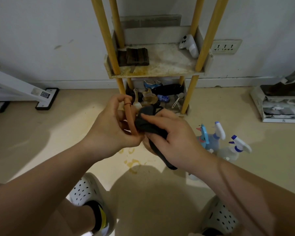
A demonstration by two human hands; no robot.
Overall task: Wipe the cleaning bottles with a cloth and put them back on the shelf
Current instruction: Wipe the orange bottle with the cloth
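Observation:
My left hand [114, 126] grips an orange-brown tube-like piece [130, 116] that curves up between its fingers; what it belongs to is hidden by my hands. My right hand [170, 142] presses a dark cloth [147, 120] against that piece, and the cloth's tail hangs below my palm. Both hands are in front of the yellow-posted shelf [153, 74]. On the floor to the right stand three spray bottles: a blue one [203, 135] and two with white and blue triggers [219, 132] [238, 145].
The middle shelf holds a dark folded pad [136, 57] and a white sprayer head [190, 45]. The bottom shelf is cluttered with bottles and a scoop [162, 94]. Yellowish stains [131, 160] mark the floor. My feet in white clogs [87, 193] are below. A floor cleaner [279, 103] stands at right.

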